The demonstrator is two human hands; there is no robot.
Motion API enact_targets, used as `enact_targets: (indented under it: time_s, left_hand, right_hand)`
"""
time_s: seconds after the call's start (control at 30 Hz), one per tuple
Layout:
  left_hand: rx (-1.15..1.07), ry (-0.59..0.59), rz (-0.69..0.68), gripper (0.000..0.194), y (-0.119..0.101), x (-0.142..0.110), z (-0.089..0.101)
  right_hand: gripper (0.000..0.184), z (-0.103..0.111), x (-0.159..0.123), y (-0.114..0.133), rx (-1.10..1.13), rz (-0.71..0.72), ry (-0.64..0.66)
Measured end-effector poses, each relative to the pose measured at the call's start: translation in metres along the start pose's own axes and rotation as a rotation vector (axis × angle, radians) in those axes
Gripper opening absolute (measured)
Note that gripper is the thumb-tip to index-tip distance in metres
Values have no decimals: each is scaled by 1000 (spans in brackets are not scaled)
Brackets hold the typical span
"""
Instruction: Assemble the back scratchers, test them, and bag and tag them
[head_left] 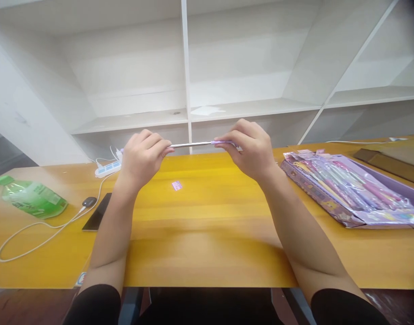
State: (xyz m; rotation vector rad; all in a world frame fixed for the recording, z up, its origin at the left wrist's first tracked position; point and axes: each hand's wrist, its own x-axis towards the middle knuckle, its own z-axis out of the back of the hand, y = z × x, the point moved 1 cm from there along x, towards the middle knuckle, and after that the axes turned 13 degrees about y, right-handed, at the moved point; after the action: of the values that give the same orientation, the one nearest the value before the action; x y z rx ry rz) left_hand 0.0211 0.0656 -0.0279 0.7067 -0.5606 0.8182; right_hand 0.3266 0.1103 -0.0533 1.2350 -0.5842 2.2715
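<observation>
A thin silver-and-purple rod (190,145) is stretched level between my hands, above the far part of the table. My left hand (143,153) pinches its left end, thumb against fingers, and hides that tip. On the other side, my right hand (250,146) is closed on the purple end, with a little of that end showing past the fingers. The bare middle of the rod is shiny metal. Below it on the table lies a small pink-and-purple paper tag (176,185).
To the right, an open purple patterned box (320,198) holds several wrapped slender items (349,178). On the left are a green bottle (34,197) lying down, a dark phone (97,214), a small black device (89,201), a white cable (20,260) and a power strip (108,169). White shelves (241,58) stand behind.
</observation>
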Motion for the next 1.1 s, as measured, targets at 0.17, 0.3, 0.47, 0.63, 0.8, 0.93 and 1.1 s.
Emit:
enact_targets:
  time_s: [0.17, 0.3, 0.47, 0.63, 0.8, 0.93, 1.1]
  left_hand:
    - [-2, 0, 21, 33, 10, 0, -4]
    - [-9, -7, 83, 33, 32, -3, -7]
    - [-36, -78, 182, 32, 91, -21, -9]
    - [-86, -128, 271, 47, 143, -50, -3]
    - [-62, -131, 361, 55, 160, -69, 10]
    - [-37, -68, 392, 53, 150, -65, 14]
    - [-9, -71, 373, 51, 138, -55, 16]
  right_hand:
    - [24, 1, -1, -13, -33, -28, 19]
    - [25, 6, -4, -28, -52, -52, -14]
    - [29, 23, -13, -62, -94, -224, -14]
    - [30, 49, -37, -110, -115, -339, -79]
    - [19, 79, -66, -150, -222, -418, -252]
    - [6, 89, -71, -156, -246, -452, -256]
    - [12, 91, -72, -152, -123, -469, -204]
